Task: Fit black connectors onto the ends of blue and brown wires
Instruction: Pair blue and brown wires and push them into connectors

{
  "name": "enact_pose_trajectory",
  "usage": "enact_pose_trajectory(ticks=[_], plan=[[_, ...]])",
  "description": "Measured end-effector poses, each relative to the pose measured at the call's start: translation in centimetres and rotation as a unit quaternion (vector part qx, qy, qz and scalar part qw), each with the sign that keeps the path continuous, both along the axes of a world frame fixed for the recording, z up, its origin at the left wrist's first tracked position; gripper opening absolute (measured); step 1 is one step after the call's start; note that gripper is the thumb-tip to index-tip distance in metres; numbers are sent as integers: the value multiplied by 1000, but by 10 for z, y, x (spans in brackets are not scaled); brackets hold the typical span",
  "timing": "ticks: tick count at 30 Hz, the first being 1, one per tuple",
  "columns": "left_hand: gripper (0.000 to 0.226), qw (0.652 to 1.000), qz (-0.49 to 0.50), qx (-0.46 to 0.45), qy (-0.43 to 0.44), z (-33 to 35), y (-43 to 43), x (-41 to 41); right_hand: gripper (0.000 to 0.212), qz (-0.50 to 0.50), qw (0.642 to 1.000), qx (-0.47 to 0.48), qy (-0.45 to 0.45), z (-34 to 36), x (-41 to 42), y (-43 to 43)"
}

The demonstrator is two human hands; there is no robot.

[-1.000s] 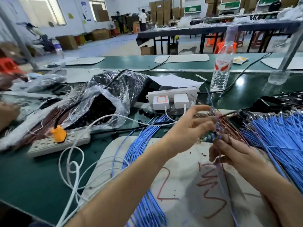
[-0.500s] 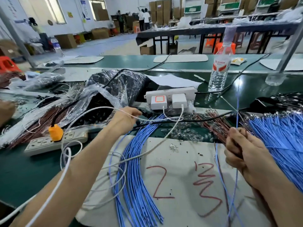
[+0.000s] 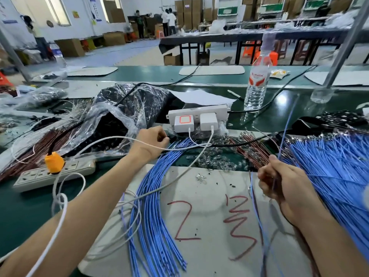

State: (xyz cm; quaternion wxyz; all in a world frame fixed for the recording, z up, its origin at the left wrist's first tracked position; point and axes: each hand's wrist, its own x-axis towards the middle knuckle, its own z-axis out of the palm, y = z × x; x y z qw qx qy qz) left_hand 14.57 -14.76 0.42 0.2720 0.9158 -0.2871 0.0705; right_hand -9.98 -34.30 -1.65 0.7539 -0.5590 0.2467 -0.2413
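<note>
Where your left hand (image 3: 152,141) reaches toward the mouth of the clear plastic bag (image 3: 127,108), its fingers are curled over a few small dark pieces on the desk (image 3: 22,214). I cannot tell whether they pinch one. The black connectors (image 3: 111,130) inside the bag show only as a dark mass behind crumpled film. A white cable (image 3: 111,139) lies across that wrist.

Your right hand (image 3: 279,186), well apart from the left, is closed in a fist round a thin blue wire (image 3: 286,124). The wire rises out of the top of the fist, blurred, and its upper end fades against the dark desk. Below the fist, thin strands hang over the white mat (image 3: 207,188) and run off the bottom edge. A brown one seems to be among them, but the blur leaves that unsure. Whether any held end carries a connector I cannot tell.

Between your forearms a bundle of blue wires (image 3: 157,212) fans across the mat, partly cut off at the bottom. The large blue heap (image 3: 335,166) passes behind your right hand and out of the right edge. Just beyond that hand lie brown wires (image 3: 252,149), crossed by a black cord. The small clear pieces (image 3: 215,161) at the mat's far edge are too small to identify.

More brown strands (image 3: 28,158) lie largely covered by the bag. A white power strip (image 3: 197,114) with two chargers sits just beyond your left hand. A second strip (image 3: 40,175) with an orange plug (image 3: 54,161) lies left of that forearm.
</note>
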Motion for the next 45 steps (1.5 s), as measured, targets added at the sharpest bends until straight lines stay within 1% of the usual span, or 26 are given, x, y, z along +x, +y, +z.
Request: enact_pose_trajectory(ticks=[1,2,3,4,5,6,7,9,11,13,14,16,17,19,21,22,23,24,28,32,35,39,43,45], plan=[[15,999,-12,-17,33,2,4,-7,51,-9,1000,-18,12,1,0,0],[25,993,-29,-43,107,3,7,-17,53,-21,999,-43,26,1,0,-1],[34,973,-48,-63,217,3,8,-30,54,-33,997,-67,37,2,-1,-2],[42,940,-64,-68,328,2,6,-46,54,-40,995,-83,46,4,-2,-3],[46,903,-87,-62,416,0,3,-64,52,-38,994,-86,51,5,-2,-4],[45,872,-125,-56,469,-3,-2,-83,50,-31,994,-83,56,8,-4,-4],[40,856,-170,-57,485,-6,-8,-99,48,-23,995,-79,60,10,-6,-4],[34,839,-232,-83,485,-7,-26,-126,44,-20,995,-74,60,14,-10,-5],[33,828,-242,-110,494,-7,-47,-145,42,-23,997,-61,27,17,-13,-7],[23,815,-271,-98,503,-5,-67,-163,39,-30,998,-53,-16,19,-15,-9],[29,814,-295,-85,492,-5,-74,-172,38,-34,998,-54,-27,21,-16,-10],[37,805,-342,-100,474,-11,-78,-185,35,-46,997,-41,-51,23,-19,-14],[35,790,-360,-117,483,-14,-78,-187,34,-53,996,-23,-67,23,-20,-17],[28,739,-389,-144,531,-15,-76,-188,35,-71,993,9,-93,24,-23,-23],[28,669,-400,-189,597,-11,-74,-185,38,-99,989,23,-106,25,-24,-28],[33,633,-396,-212,630,-10,-74,-183,39,-111,987,27,-111,25,-24,-29],[37,607,-393,-227,652,-9,-74,-180,39,-122,986,27,-113,25,-24,-30],[37,600,-391,-231,659,-8,-73,-178,39,-132,985,23,-111,25,-24,-29],[27,653,-388,-215,614,-16,-66,-169,37,-152,983,23,-104,20,-21,-28],[23,672,-397,-203,590,-25,-55,-158,35,-163,981,14,-104,16,-18,-28],[20,703,-392,-212,554,-28,-53,-158,35,-169,980,8,-106,15,-15,-27],[29,712,-383,-256,529,-32,-51,-156,38,-224,968,24,-109,14,-14,-28],[26,703,-365,-280,542,-33,-51,-150,41,-297,951,30,-86,14,-15,-28],[24,713,-357,-292,528,-35,-52,-150,41,-315,944,44,-88,15,-17,-29]])
